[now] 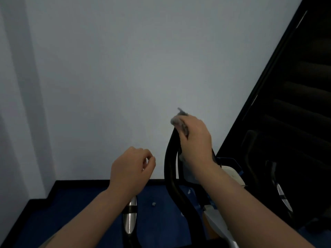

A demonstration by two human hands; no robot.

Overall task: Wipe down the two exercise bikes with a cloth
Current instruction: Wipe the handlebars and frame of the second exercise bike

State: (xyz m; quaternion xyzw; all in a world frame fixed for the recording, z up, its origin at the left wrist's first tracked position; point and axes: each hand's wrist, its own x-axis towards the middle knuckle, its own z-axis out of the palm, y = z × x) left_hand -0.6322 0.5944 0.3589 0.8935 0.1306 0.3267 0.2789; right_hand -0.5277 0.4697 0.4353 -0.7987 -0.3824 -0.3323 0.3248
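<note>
My right hand (195,140) grips a grey cloth (180,119) and presses it against the top of a black curved handlebar (170,167) of the exercise bike in front of me. Part of the cloth hangs down below my palm. My left hand (130,167) hovers to the left of the handlebar, fingers loosely curled and holding nothing. Below my left wrist a silver and black grip (130,217) of the same bike shows. The bike's white and grey body (220,224) lies under my right forearm.
A pale wall fills the view ahead, with a black skirting and blue floor (80,208) below. A second black machine (283,176) with a silver grip stands at the right, under a dark slanted structure. Small white scraps lie on the floor.
</note>
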